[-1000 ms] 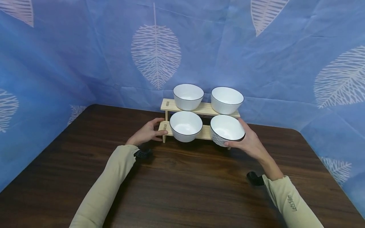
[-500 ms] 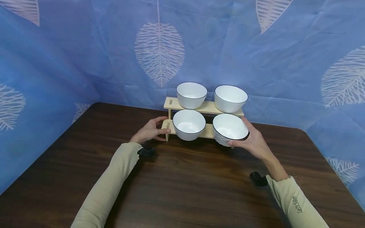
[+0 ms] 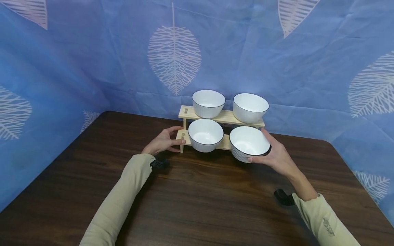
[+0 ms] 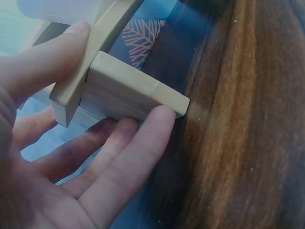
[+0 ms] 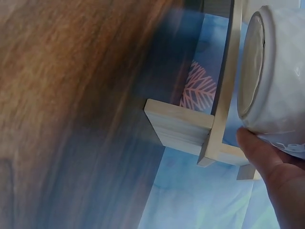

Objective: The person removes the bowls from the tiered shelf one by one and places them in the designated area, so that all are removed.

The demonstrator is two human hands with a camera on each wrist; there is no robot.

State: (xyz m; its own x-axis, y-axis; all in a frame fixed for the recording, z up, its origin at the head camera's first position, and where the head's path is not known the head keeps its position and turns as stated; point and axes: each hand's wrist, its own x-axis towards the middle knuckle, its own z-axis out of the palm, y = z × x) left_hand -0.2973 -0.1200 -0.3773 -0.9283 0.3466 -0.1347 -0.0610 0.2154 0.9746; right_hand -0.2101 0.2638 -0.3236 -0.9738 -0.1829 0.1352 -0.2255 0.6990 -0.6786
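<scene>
A two-tier wooden rack (image 3: pixel 226 118) stands near the back of the table. My left hand (image 3: pixel 163 141) grips the left end of its lower tier, thumb on the board and fingertips against the leg (image 4: pixel 133 90). My right hand (image 3: pixel 278 155) holds a white dark-rimmed bowl (image 3: pixel 249 140) by its right side, thumb at the front. In the right wrist view this bowl (image 5: pixel 281 76) is tilted, its foot apart from the lower board (image 5: pixel 224 86). Another white bowl (image 3: pixel 205 135) sits on the lower tier's left part.
Two more white bowls, a left one (image 3: pixel 208 103) and a right one (image 3: pixel 250 107), rest on the upper tier. Behind the dark wooden table (image 3: pixel 197 201) hangs a blue cloth (image 3: pixel 227 51) with white leaf prints, close to the rack.
My right hand has lifted its bowl off the lower tier and brought it slightly toward me. The left hand keeps its grip on the rack. The head view has shifted a little.
</scene>
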